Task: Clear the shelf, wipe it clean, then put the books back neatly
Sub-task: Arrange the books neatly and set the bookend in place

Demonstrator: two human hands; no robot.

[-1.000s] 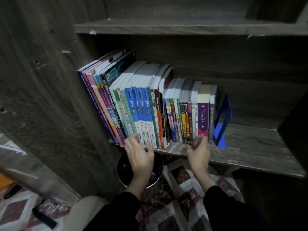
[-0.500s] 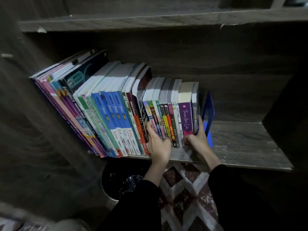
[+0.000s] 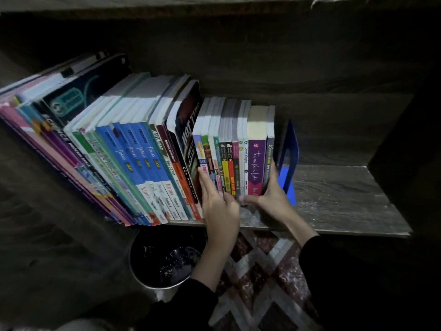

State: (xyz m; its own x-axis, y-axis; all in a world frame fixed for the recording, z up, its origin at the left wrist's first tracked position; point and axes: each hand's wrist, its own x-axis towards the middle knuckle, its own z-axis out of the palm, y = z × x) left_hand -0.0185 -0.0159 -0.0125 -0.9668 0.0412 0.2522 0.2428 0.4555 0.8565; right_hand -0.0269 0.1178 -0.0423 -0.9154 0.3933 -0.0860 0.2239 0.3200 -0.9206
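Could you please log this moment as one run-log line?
shelf: uncleared; left hand: presses left end of small books; right hand: grips right end; blue bookend: adjacent

Dim overall, with light from above catching the book tops [image 3: 152, 96] and the shelf [image 3: 338, 199]; corners sink into black, edges bow outward, the hands [image 3: 220, 206] slightly soft

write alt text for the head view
A left hand presses and a right hand grips the ends of a block of small books on a shelf, between taller leaning books and a blue bookend. A bin stands below.
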